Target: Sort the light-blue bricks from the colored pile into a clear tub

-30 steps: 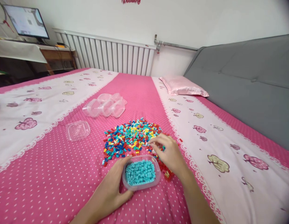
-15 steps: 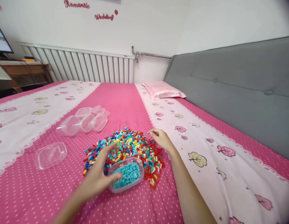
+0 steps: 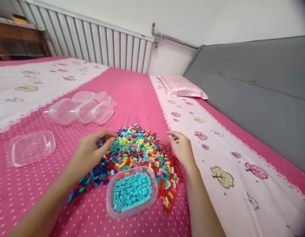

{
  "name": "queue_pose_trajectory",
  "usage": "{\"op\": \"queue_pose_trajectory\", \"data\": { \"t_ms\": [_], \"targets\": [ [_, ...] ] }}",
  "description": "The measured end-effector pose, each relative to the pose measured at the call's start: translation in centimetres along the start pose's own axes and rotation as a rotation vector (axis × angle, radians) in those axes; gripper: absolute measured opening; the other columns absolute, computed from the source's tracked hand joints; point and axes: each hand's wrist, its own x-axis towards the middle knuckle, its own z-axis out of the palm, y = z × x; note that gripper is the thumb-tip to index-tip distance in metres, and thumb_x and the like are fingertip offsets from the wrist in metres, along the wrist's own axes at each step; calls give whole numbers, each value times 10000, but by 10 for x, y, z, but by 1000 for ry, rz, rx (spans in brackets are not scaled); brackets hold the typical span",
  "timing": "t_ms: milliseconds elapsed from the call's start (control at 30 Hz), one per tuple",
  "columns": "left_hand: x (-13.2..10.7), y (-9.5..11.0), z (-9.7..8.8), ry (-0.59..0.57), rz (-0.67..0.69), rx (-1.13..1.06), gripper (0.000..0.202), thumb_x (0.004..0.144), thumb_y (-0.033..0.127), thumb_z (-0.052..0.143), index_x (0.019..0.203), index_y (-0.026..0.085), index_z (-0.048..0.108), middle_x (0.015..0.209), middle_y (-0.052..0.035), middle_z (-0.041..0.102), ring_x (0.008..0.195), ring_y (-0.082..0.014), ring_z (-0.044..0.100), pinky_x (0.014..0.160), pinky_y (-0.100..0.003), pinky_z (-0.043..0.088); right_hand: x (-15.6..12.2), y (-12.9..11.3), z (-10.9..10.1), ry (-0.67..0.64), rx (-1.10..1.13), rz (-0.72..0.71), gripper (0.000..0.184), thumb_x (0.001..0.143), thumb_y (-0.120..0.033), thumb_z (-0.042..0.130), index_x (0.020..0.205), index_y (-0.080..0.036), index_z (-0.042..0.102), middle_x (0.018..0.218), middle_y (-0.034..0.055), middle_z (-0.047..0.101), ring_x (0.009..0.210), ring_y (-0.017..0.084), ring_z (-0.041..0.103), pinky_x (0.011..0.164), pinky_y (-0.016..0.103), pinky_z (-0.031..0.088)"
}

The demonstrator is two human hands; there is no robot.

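Note:
A heap of small coloured building bricks [image 3: 135, 148] lies on the bed, in red, blue, yellow, green and turquoise. In front of it a clear plastic container [image 3: 152, 194] holds many turquoise bricks [image 3: 132, 191]. My left hand [image 3: 94, 146] is at the heap's left side, fingers curved and thumb a little apart from them. On the right edge of the heap hovers my right hand [image 3: 182, 148], its fingers bent loosely, with a gap between thumb and forefinger. No brick shows in either hand.
Several clear containers [image 3: 83, 108] lie together at the back left. A clear lid [image 3: 33, 148] rests nearer on the left. A pink pillow [image 3: 182, 87] sits by the grey headboard [image 3: 253, 72]. Behind the bed stands a white radiator [image 3: 98, 39].
My left hand has left the container and moved to the heap's left side. My right hand stays by the right edge. The view has tilted down.

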Motion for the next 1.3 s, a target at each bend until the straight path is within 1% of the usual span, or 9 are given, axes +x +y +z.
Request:
{"op": "queue_pose_trajectory", "data": {
  "t_ms": [167, 300, 600, 833, 1000, 1067, 1167, 1233, 1300],
  "targets": [
    [-1, 0, 15, -30, 86, 117, 312, 908, 434, 497, 995, 202, 687, 945, -53, 737, 851, -233, 663, 779, -334, 485, 3, -2, 22, -83, -89, -75, 373, 922, -134, 424, 1133, -192, 725, 1155, 80, 711, 1108, 239, 590, 1006, 398, 423],
    [-4, 3, 22, -73, 140, 98, 282, 942, 382, 473, 1024, 201, 673, 1030, -64, 728, 962, -247, 659, 858, -357, 476, 4, 1, 31, -145, -113, -97, 389, 905, -68, 435, 1092, -217, 742, 1099, 67, 734, 1025, 217, 646, 990, 381, 443],
    [-10, 14, 24, -88, 215, 91, 236, 971, 319, 454, 1010, 204, 657, 996, -47, 712, 947, -219, 638, 859, -350, 476, 8, 16, 34, -223, 38, -83, 198, 835, -143, 579, 938, -203, 737, 938, 49, 744, 826, 203, 686, 846, 363, 528],
    [-11, 18, 26, -83, 242, 57, 172, 964, 264, 489, 997, 213, 651, 975, -13, 709, 917, -189, 637, 850, -310, 483, 10, 19, 30, -138, 165, -16, 177, 804, -249, 605, 907, -184, 734, 907, 64, 744, 788, 207, 691, 813, 363, 555],
    [-13, 23, 27, -80, 257, 28, 175, 956, 255, 503, 1012, 209, 663, 982, -13, 721, 921, -190, 643, 852, -316, 483, -2, -18, 13, -44, 349, -9, 192, 780, -275, 641, 930, -181, 715, 913, 56, 735, 846, 201, 685, 838, 349, 554],
    [-15, 28, 26, -90, 262, 0, 165, 948, 266, 529, 1016, 212, 669, 976, -11, 724, 912, -186, 646, 858, -319, 483, -11, -43, 7, -180, 556, -25, 160, 786, -279, 677, 921, -203, 713, 923, 40, 730, 847, 183, 680, 789, 313, 560],
    [-17, 34, 22, -123, 290, -84, 174, 916, 323, 610, 1042, 219, 669, 979, -6, 723, 915, -183, 650, 855, -314, 489, -26, -72, 6, -525, 728, -113, 101, 803, -213, 671, 895, -216, 714, 925, 23, 719, 838, 158, 670, 765, 286, 554],
    [-18, 35, 20, -136, 329, -144, 190, 884, 340, 671, 1033, 221, 671, 977, -2, 724, 911, -179, 650, 839, -306, 488, -34, -81, 10, -614, 761, -130, 107, 809, -167, 658, 887, -216, 710, 901, 11, 711, 852, 153, 666, 767, 277, 549],
    [-18, 35, 19, -121, 374, -182, 161, 862, 312, 712, 992, 223, 680, 939, 3, 729, 882, -173, 645, 814, -300, 480, -38, -83, 15, -615, 776, -123, 109, 811, -152, 667, 892, -217, 703, 891, 6, 703, 854, 148, 660, 758, 265, 545]
  ]
}}
